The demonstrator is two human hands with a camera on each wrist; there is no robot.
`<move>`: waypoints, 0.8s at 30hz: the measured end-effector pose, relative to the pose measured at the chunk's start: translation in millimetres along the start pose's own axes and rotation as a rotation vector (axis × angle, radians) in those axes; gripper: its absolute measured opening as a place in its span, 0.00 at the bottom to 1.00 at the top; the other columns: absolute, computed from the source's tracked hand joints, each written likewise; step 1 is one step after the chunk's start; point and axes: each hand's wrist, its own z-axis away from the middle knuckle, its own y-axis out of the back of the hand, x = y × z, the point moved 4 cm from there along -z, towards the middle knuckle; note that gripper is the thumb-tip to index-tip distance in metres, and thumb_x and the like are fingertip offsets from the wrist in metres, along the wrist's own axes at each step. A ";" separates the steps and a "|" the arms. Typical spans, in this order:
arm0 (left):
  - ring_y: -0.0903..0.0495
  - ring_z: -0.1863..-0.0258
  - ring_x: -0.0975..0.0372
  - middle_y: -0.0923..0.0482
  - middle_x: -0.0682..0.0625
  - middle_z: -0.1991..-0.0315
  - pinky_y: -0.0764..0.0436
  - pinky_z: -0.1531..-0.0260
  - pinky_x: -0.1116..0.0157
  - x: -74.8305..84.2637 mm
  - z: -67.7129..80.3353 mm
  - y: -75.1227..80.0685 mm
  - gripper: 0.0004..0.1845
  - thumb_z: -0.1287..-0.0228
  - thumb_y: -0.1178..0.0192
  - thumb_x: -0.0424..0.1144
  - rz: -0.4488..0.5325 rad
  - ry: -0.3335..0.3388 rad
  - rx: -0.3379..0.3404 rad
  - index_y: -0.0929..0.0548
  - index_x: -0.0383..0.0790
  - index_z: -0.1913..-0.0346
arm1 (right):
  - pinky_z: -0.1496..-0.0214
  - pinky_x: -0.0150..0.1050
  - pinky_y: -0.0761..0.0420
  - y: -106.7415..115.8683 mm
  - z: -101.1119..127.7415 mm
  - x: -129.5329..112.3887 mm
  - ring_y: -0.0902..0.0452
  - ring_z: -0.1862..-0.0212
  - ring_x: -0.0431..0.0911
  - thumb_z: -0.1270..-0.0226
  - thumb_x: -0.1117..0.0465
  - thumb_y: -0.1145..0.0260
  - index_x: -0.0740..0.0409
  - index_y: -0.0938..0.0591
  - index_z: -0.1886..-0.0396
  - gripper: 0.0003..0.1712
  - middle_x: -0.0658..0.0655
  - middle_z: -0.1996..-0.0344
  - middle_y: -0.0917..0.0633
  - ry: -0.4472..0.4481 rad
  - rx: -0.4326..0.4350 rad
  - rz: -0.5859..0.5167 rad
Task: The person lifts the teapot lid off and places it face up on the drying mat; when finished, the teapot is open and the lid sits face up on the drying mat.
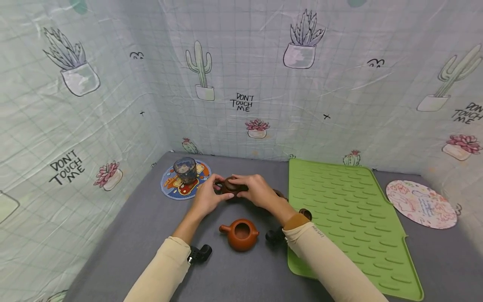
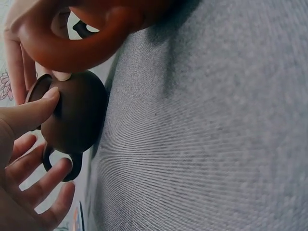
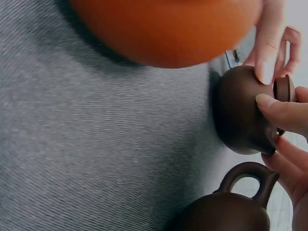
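On the grey, fabric-topped worktop (image 1: 124, 247), the left hand (image 1: 207, 195) and right hand (image 1: 260, 191) flanked a round, dark-brown clay teapot (image 3: 238, 110), both grips clamped on it, apparently for steadiness.

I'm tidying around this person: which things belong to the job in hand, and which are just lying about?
Job in hand:
dark brown teapot, held
its lid

Seemingly just lying about:
orange teapot
second brown teapot
small brown item
cup
blue coaster beneath it
green mat
pink coaster
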 end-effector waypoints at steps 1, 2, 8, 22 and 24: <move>0.17 0.47 0.50 0.19 0.44 0.39 0.18 0.49 0.49 0.2 0.2 -0.3 0.29 0.44 0.22 0.44 0.002 -0.002 -0.002 0.22 0.44 0.42 | 0.49 0.43 0.12 1.4 0.0 0.7 0.15 0.42 0.54 0.39 0.66 0.25 0.55 0.18 0.35 0.31 0.60 0.32 0.21 0.000 0.010 -0.019; 0.17 0.46 0.50 0.19 0.43 0.39 0.18 0.49 0.49 0.6 0.4 -0.7 0.29 0.44 0.23 0.44 0.005 -0.007 -0.003 0.22 0.44 0.41 | 0.49 0.43 0.12 2.8 -0.1 1.5 0.15 0.41 0.54 0.39 0.66 0.25 0.55 0.18 0.35 0.30 0.61 0.32 0.20 -0.003 0.018 -0.035; 0.17 0.45 0.49 0.18 0.43 0.41 0.18 0.45 0.48 3.0 2.3 -0.9 0.27 0.43 0.23 0.41 0.020 -0.050 -0.003 0.22 0.42 0.42 | 0.46 0.47 0.12 11.3 -1.7 2.6 0.15 0.40 0.55 0.39 0.68 0.25 0.54 0.17 0.36 0.29 0.61 0.34 0.19 -0.026 0.059 -0.118; 0.17 0.47 0.49 0.16 0.45 0.46 0.19 0.44 0.51 1.2 2.2 -1.4 0.22 0.43 0.23 0.40 -0.026 -0.084 -0.014 0.16 0.43 0.47 | 0.43 0.47 0.13 13.7 -1.5 -3.9 0.15 0.39 0.52 0.36 0.70 0.28 0.53 0.16 0.38 0.26 0.58 0.40 0.13 -0.026 0.090 -0.112; 0.17 0.50 0.50 0.15 0.46 0.47 0.19 0.47 0.52 1.3 1.9 -1.3 0.21 0.43 0.23 0.41 -0.039 -0.086 -0.016 0.16 0.43 0.47 | 0.44 0.46 0.13 13.5 -1.1 -4.9 0.14 0.41 0.51 0.35 0.69 0.29 0.53 0.16 0.38 0.25 0.58 0.42 0.13 -0.028 0.099 -0.114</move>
